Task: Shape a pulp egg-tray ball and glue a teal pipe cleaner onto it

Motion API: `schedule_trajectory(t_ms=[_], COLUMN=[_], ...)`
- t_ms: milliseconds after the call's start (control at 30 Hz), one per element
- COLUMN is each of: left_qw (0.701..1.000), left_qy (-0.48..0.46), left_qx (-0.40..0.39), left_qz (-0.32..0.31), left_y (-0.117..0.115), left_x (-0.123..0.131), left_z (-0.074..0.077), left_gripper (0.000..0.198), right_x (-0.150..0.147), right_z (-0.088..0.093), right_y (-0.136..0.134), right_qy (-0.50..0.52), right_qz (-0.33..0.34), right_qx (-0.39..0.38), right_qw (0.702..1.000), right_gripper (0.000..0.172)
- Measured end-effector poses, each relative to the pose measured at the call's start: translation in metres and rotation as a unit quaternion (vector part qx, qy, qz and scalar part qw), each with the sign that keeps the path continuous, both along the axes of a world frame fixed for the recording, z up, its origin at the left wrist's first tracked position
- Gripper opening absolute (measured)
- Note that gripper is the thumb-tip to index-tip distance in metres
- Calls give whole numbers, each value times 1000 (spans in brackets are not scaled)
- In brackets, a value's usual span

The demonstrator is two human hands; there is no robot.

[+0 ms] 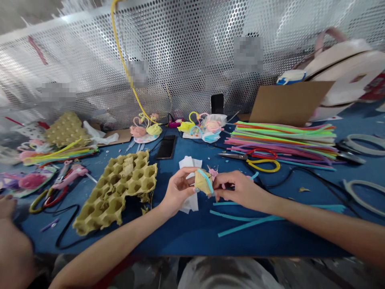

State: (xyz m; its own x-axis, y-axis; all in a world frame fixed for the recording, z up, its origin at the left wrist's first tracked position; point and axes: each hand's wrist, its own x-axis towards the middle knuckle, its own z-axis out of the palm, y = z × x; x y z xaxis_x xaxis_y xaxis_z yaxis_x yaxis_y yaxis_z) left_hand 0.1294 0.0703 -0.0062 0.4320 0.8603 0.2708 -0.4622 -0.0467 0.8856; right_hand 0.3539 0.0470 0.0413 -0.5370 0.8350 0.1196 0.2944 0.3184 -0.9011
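Observation:
In the head view, my left hand (179, 190) pinches a small yellow egg-carton piece (202, 183) between thumb and fingers. A light blue pipe cleaner (207, 179) runs across that piece. My right hand (233, 186) is closed at its right edge, with fingertips at the blue pipe cleaner; a small pink item (213, 173) shows beside them. White paper (189, 204) lies under my left hand. Several loose blue pipe cleaners (240, 227) lie below my right forearm. The torn yellow egg carton (120, 188) rests to the left.
Red-and-yellow-handled scissors (263, 160) lie behind my right hand, near a pile of coloured pipe cleaners (282, 138). A black phone (166, 147), glue gun (70, 176) and finished crafts (146, 130) stand farther off. Another person's arm (13, 245) is at far left.

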Motion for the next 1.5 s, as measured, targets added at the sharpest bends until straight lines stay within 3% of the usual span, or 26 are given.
schedule_trajectory(t_ms=[433,567,733,1500], left_qw=[995,992,992,993], left_qy=[10,14,21,38], left_qx=[88,106,109,92], left_qz=[51,63,65,64], left_y=[5,4,4,6], left_x=[-5,-5,-5,-4], left_z=[-5,-2,-2,-4], left_gripper=[45,44,46,47], right_x=[6,9,9,8], right_z=[4,11,13,9], right_y=[3,3,5,5], right_qy=[-43,-70,-93,-93], right_qz=[-29,-33,-31,-28], right_qx=[12,72,110,98], right_qw=[999,994,989,991], right_gripper=[16,15,12,13])
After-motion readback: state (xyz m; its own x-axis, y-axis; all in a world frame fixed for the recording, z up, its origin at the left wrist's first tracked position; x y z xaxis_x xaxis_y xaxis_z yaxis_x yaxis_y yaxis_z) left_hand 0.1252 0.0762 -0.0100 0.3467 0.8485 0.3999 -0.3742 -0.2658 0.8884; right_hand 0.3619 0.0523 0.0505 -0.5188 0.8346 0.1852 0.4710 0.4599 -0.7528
